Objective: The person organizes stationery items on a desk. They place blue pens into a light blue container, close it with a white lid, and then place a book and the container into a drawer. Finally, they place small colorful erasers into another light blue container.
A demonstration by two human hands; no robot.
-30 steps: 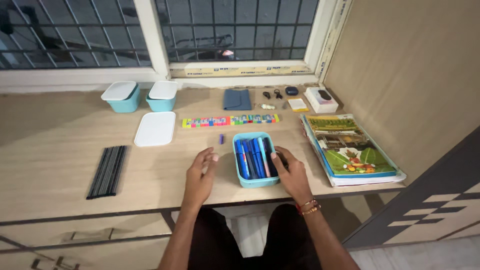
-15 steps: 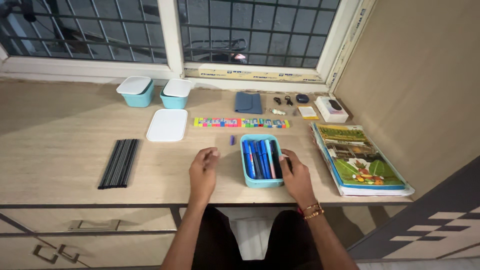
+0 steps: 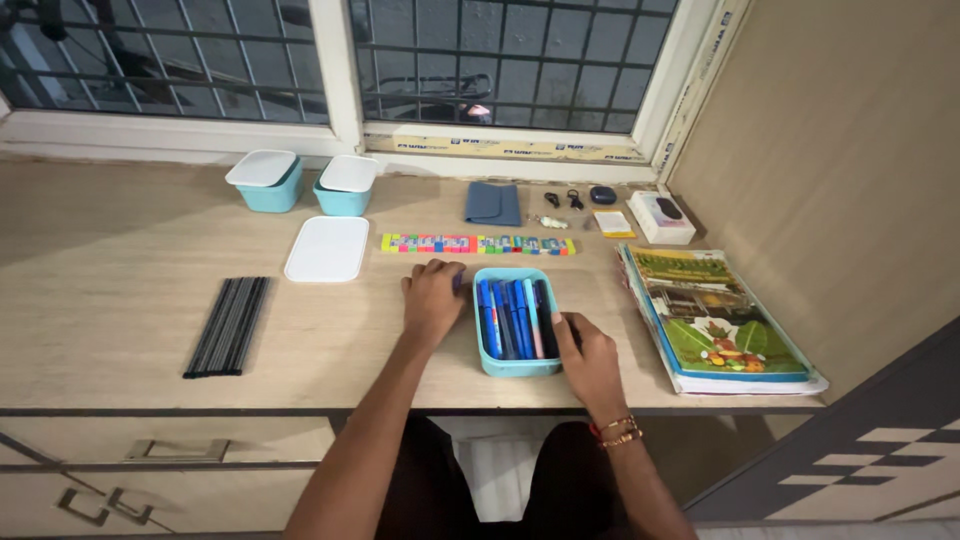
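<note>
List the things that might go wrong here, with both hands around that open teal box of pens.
1. The teal box sits near the desk's front edge; a pull from the right hand might tip it off, spilling the pens.
2. The left hand lies close to the row of coloured blocks; a forward sweep could scatter them.
3. The books seem to overhang the edge and could slide if bumped.

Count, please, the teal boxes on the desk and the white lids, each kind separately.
Teal boxes: 3 – two closed ones near the window, one open box of pens between the left hand and the right hand.
White lids: 3 – two on the closed boxes, one loose lid lying flat.
Total: 6
</note>
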